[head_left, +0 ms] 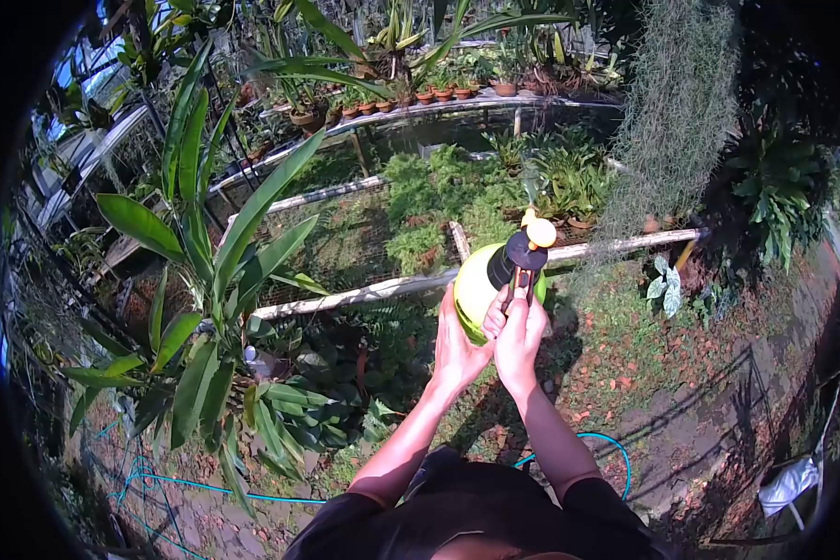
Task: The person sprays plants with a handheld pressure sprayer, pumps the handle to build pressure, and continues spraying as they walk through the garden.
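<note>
The yellow-green sprayer (pixel 477 289) is held out in front of the person, over the ground between the large broad-leaved plant (pixel 201 271) on the left and the hanging strands (pixel 667 121) on the right. Its yellow nozzle (pixel 531 218) points to the far side, toward the potted plants. The long axis is tilted, running from the rounded body on the left to the black head (pixel 525 252) at the right and slightly farther. The left hand (pixel 458 347) is spread against the near-left side of the body, its thumb reaching under. The right hand (pixel 521 336) is closed on the handle below the head, fingers curled. Both forearms reach forward and converge at the sprayer.
</note>
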A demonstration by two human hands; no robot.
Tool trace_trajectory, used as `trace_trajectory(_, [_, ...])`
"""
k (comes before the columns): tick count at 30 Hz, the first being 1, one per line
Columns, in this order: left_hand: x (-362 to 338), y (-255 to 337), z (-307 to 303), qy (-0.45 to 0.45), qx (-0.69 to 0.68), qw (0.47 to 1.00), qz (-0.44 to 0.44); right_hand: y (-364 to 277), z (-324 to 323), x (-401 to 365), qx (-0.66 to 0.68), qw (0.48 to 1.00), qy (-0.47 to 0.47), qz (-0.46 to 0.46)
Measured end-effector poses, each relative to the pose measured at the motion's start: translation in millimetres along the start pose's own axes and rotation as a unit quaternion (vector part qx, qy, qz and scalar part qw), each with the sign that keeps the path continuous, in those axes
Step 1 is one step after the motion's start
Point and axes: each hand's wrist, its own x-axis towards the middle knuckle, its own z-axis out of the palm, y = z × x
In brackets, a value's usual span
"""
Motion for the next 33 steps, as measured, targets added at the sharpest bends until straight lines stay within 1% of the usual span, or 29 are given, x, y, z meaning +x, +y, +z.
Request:
trace_trajectory(4, [-3.3,-39.2,-16.8,-0.036,-0.017,0.998,-0.054,40.1,10.5,4.2,-0.026,0.999,0.010,0.045])
trace_trajectory(6, [-2.7,-41.8,-38.3,-0.058,-0.036,0.993,-0.093,61.1,17.2,0.4,-0.042,0.998,-0.002,0.052])
trace_trajectory(9, [-4.2,-68.6,-57.1,-0.049,-0.021,0.992,-0.110,83.5,34.0,-2.5,-0.053,0.997,-0.002,0.050])
trace_trajectory(11, [5.8,-80.6,-70.2,-0.035,-0.013,0.997,-0.074,96.1,42.2,-0.2,-0.026,0.999,-0.010,0.038])
trace_trajectory(14, [32.7,-91.8,-90.3,-0.012,-0.011,1.000,0.009,97.1,66.5,4.0,-0.058,0.998,-0.003,-0.017])
trace_trajectory(15, [44.5,-90.9,-95.2,-0.007,-0.016,0.999,0.038,94.3,74.9,4.6,-0.071,0.997,-0.014,-0.039])
trace_trajectory(17, [61.2,-71.7,-108.7,0.003,-0.033,0.998,0.044,88.1,90.0,8.6,-0.096,0.991,-0.035,-0.081])
trace_trajectory(18, [67.0,-78.5,-108.4,0.016,-0.045,0.997,0.065,87.3,91.9,12.2,-0.064,0.992,-0.062,-0.088])
trace_trajectory(19, [71.7,-83.3,-108.0,0.028,-0.056,0.994,0.086,88.8,97.3,16.6,-0.087,0.990,-0.058,-0.095])
trace_trajectory(21, [77.0,-83.2,-109.6,0.049,-0.016,0.992,0.111,85.6,107.7,24.6,-0.154,0.979,-0.062,-0.120])
trace_trajectory(23, [74.9,-98.6,-103.6,0.011,-0.128,0.991,0.031,86.6,109.8,29.1,-0.156,0.982,-0.055,-0.096])
trace_trajectory(24, [74.3,-100.4,-99.2,-0.008,-0.189,0.982,-0.014,86.0,109.8,30.2,-0.152,0.983,-0.052,-0.091])
trace_trajectory(25, [74.9,-100.5,-95.5,-0.028,-0.180,0.983,-0.020,85.5,109.0,30.8,-0.148,0.984,-0.051,-0.086])
trace_trajectory(26, [75.7,-97.9,-91.9,-0.050,-0.160,0.986,-0.020,91.8,102.1,34.8,-0.144,0.985,-0.025,-0.092])
trace_trajectory(27, [76.6,-94.8,-88.5,-0.073,-0.142,0.987,-0.020,88.7,101.7,36.7,-0.101,0.993,0.022,-0.049])
trace_trajectory(29, [82.5,-84.9,-80.5,-0.125,-0.139,0.982,-0.011,85.2,86.9,43.7,-0.084,0.994,0.063,-0.027])
trace_trajectory(30, [86.8,-88.4,-70.4,-0.140,-0.160,0.977,0.003,89.5,80.4,49.9,-0.050,0.993,0.082,-0.073])
trace_trajectory(33, [101.6,-80.5,-47.1,-0.162,-0.154,0.974,0.028,78.8,60.7,65.4,-0.084,0.985,0.114,-0.094])
